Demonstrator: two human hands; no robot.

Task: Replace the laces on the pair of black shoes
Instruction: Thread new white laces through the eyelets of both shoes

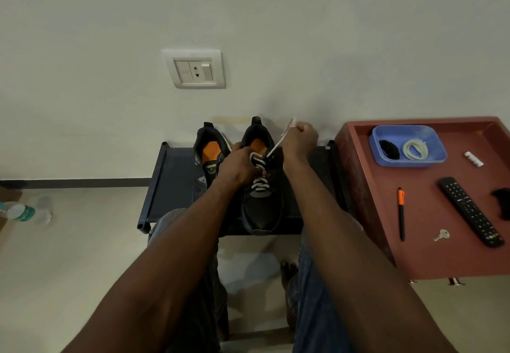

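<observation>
Matt black cloth shoes [260, 203] with woven white lace [259, 183] — dark fabric rack [171, 187], glossy blue plastic tub [438, 157], smooth reddish worktop [430, 256] — small metal key [442, 234].

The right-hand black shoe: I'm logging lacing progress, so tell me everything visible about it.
The black low-top shoe with an orange insole lies flat on the dark rack shelf, toe toward the camera, heel at the wall. A white lace crosses its eyelets in several rows. The left hand holds it at the upper eyelets; the right hand pulls one lace end taut, up and to the right. The other shoe lies beside it.
</observation>
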